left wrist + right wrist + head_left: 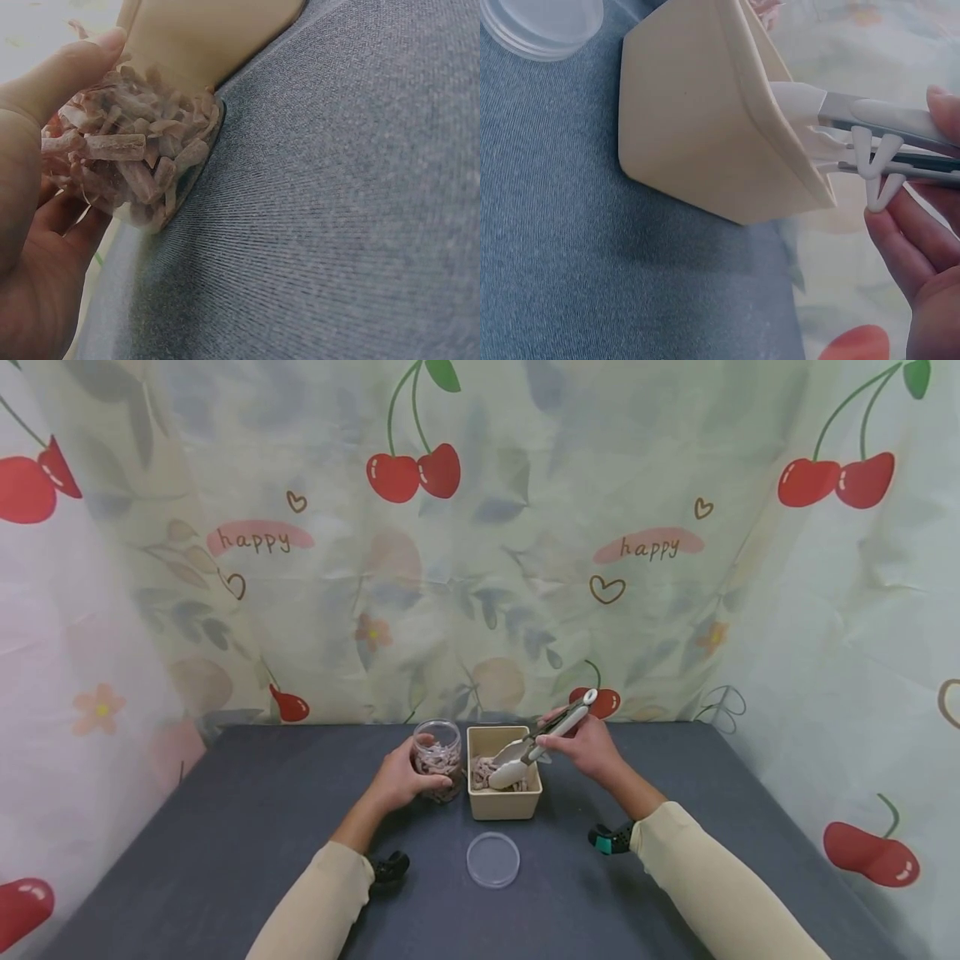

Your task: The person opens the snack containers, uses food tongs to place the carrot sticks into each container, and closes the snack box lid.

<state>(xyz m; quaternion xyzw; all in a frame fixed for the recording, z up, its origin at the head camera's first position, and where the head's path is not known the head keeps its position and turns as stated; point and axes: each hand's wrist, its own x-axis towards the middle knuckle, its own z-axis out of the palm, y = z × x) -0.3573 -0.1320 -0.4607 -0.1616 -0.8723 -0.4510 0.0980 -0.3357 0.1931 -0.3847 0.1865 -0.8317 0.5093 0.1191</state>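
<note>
My left hand (397,778) grips a clear jar (438,735) that stands upright on the table. Short brownish-pink dried pieces (135,142) fill much of it, seen through the wall in the left wrist view. Right beside the jar is a beige square bin (504,807) with more such pieces (483,770) at its bottom. In my right hand (592,747) are tongs (558,727) with grey-and-white handles, held at a slant. Their white heads (510,773) reach down into the bin among the pieces. From the right wrist view, the bin's wall (682,97) hides the tong tips.
A round clear lid (492,860) lies flat on the dark table (285,843), in front of the bin. Behind the table hangs a curtain (480,568) printed with cherries, also along both sides. A thin looped wire (723,706) shows at the back right corner.
</note>
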